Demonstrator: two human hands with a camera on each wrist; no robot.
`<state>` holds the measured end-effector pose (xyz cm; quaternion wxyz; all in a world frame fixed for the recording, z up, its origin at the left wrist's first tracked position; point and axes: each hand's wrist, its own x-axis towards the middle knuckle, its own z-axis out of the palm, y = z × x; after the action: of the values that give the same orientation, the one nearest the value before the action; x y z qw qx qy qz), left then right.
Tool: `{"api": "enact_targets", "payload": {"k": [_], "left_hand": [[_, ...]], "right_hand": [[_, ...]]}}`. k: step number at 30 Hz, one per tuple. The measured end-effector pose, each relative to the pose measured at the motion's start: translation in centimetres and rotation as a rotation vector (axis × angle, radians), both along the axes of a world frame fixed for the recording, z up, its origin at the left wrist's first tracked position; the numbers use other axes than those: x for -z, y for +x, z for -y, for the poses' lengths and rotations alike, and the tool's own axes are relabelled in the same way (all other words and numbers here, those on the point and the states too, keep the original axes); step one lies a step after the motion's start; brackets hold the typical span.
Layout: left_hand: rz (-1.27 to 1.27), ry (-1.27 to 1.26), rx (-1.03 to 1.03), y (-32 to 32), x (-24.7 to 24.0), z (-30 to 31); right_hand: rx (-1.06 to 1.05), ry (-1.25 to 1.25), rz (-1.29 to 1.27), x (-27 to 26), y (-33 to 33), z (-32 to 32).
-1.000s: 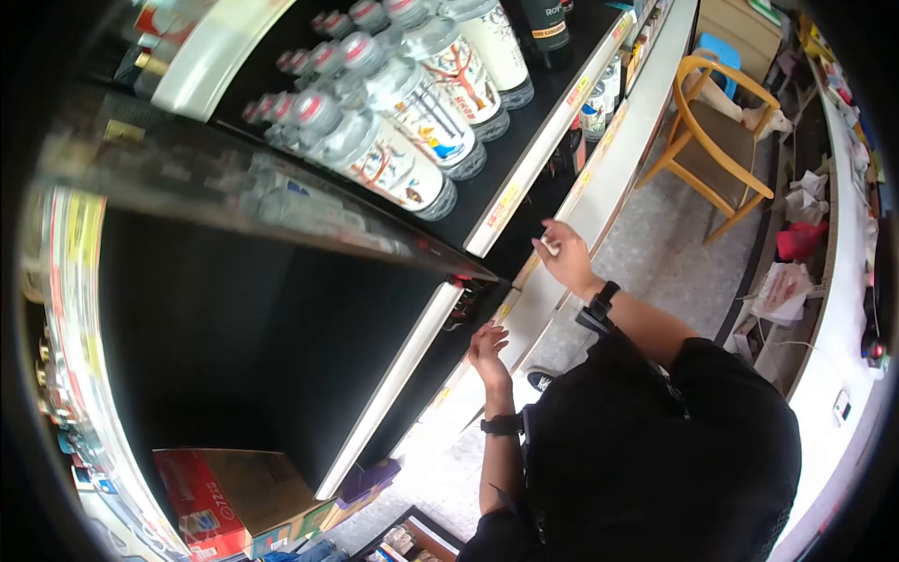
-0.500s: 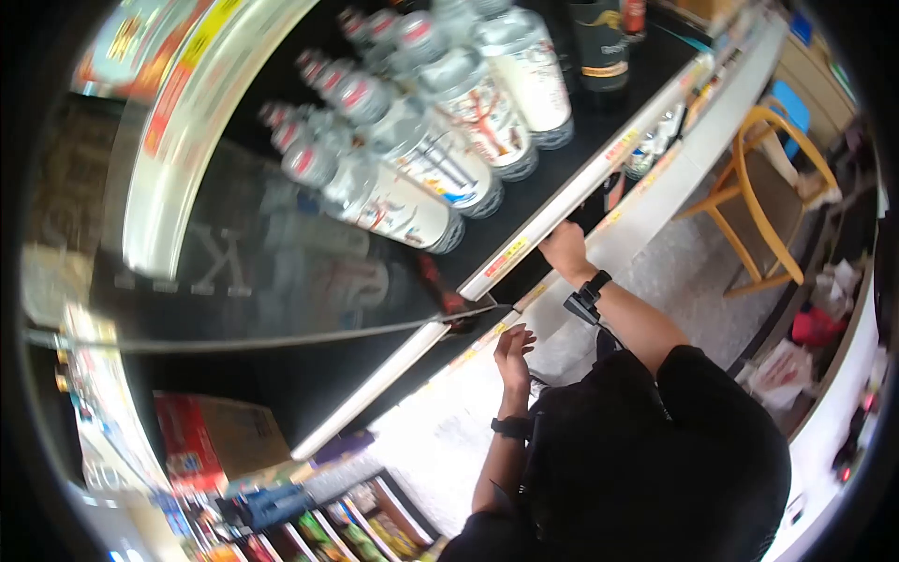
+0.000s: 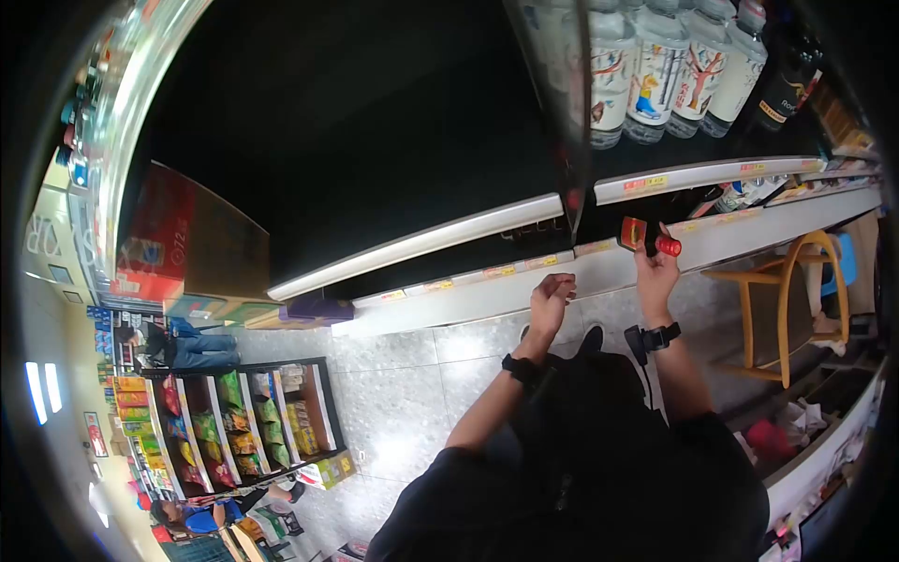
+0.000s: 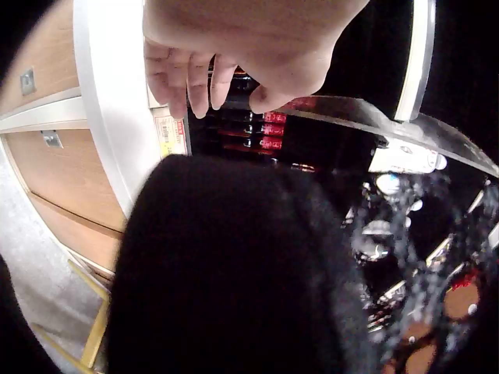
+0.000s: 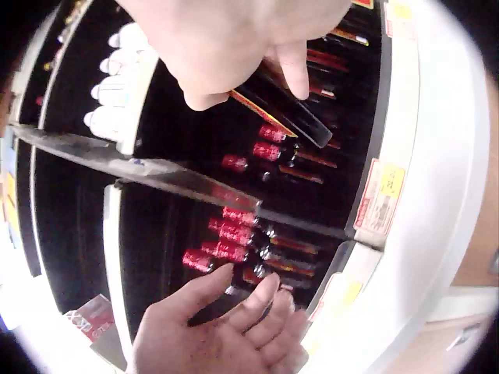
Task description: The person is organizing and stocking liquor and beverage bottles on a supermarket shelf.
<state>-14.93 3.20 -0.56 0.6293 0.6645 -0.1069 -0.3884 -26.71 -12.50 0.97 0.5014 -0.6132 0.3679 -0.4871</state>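
Observation:
My right hand (image 3: 658, 276) grips a small flat dark bottle (image 3: 633, 232) with a red cap and a red-and-yellow label, just in front of the low shelf. In the right wrist view the bottle's dark glass base (image 5: 313, 131) sticks out below the fingers. My left hand (image 3: 551, 304) hangs to the left at the shelf edge, fingers loosely bent and holding nothing. Close by it in the left wrist view, similar red-capped bottles (image 4: 273, 131) lie in dark shade. More red-capped bottles (image 5: 234, 232) stand on both sides of a clear divider (image 5: 156, 173) in the right wrist view.
Large water bottles (image 3: 655, 89) stand on the upper shelf, beside a dark bottle (image 3: 785, 89). A cardboard box (image 3: 220, 245) sits at the shelf's left end. On the right is a wooden chair (image 3: 785, 290). A snack rack (image 3: 328, 412) stands farther left, with people nearby.
My head view has swung left. The right hand, reaching into the low shelf half a second ago, is now out with the red-capped bottle. The left hand stays near the shelf edge.

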Motion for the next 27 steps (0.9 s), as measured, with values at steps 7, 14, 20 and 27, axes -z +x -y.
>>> {"api": "enact_targets", "payload": {"k": [7, 14, 20, 27], "left_hand": [[-0.016, -0.093, -0.039, 2.8, -2.1, -4.4], [0.196, -0.034, -0.139, 6.2, -2.4, -9.0], [0.187, -0.228, -0.040, 8.3, -3.1, -11.5], [0.144, -0.328, 0.077, 12.5, -2.3, -10.6]], "right_hand": [[-0.281, -0.176, -0.143, -1.8, 0.9, -10.7], [-0.464, -0.120, -0.118, -1.6, 7.6, -15.4], [-0.484, -0.203, -0.179, -2.0, 13.2, -17.2], [-0.398, -0.250, -0.252, -0.1, 18.5, -16.3]]}}
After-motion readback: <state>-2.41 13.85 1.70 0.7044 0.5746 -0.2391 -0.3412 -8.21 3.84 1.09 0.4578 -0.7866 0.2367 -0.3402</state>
